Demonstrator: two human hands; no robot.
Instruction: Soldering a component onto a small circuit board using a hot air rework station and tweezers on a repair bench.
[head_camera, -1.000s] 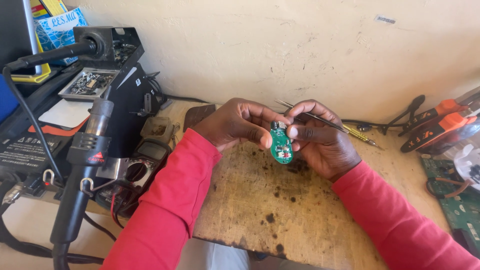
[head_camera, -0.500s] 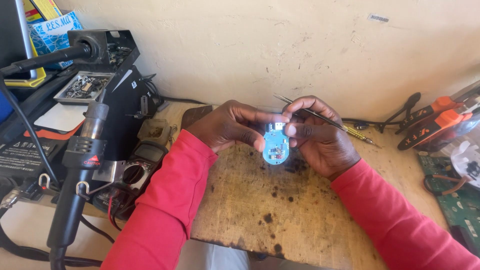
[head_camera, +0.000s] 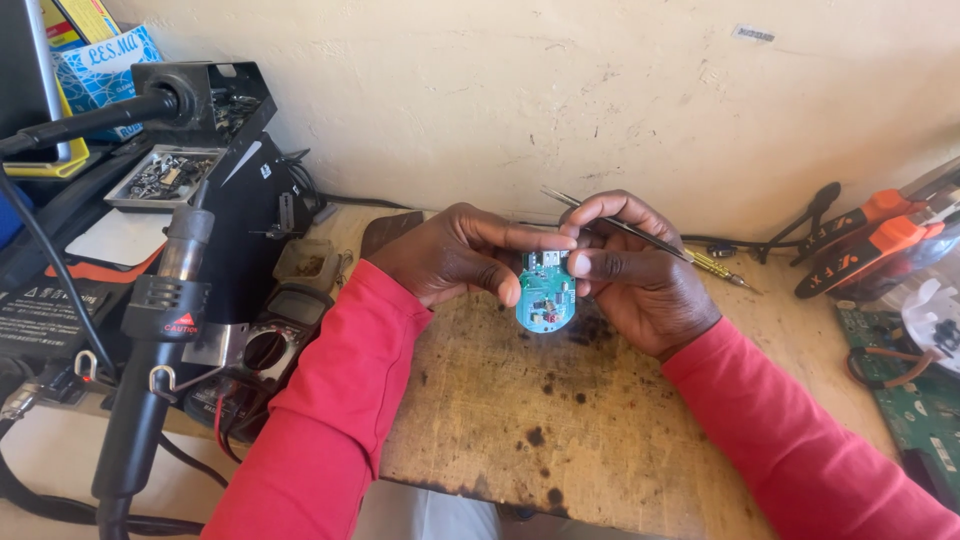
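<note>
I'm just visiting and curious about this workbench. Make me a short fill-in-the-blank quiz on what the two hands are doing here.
1. Both hands, left hand and right hand, hold a small circuit board whose colour is ____.
2. The right hand also carries thin metal ____.
3. Both sleeves are coloured ____.
4. Under the hands lies a stained ____ board.

Missing words: green; tweezers; red; wooden

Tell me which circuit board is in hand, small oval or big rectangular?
The small oval green circuit board, pinched between left hand and right hand. The large rectangular board lies untouched at the bench's right edge.
</note>
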